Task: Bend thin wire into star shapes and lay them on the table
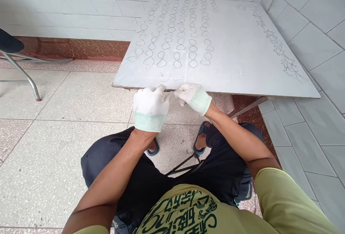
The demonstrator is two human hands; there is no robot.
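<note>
My left hand (149, 108), in a white knit glove with a pale green cuff, is closed in a pinch at the board's front edge. A thin wire (166, 89) shows faintly at its fingertips. My right hand (192, 96), gloved alike, pinches close beside it, the fingertips of both hands nearly touching around the wire. Most of this wire is hidden by the gloves. Just beyond the hands, a faint zigzag wire (171, 78) lies on the white board (231, 58). Farther back are rows of wire figure-eights (177, 59), several in each row.
Star-shaped wire pieces (279, 49) lie in a line along the board's right side. Tiled walls (113, 7) stand behind and to the right. A metal-legged chair (25, 70) is at the far left on the speckled floor (67, 155). A brace (249, 107) runs under the board.
</note>
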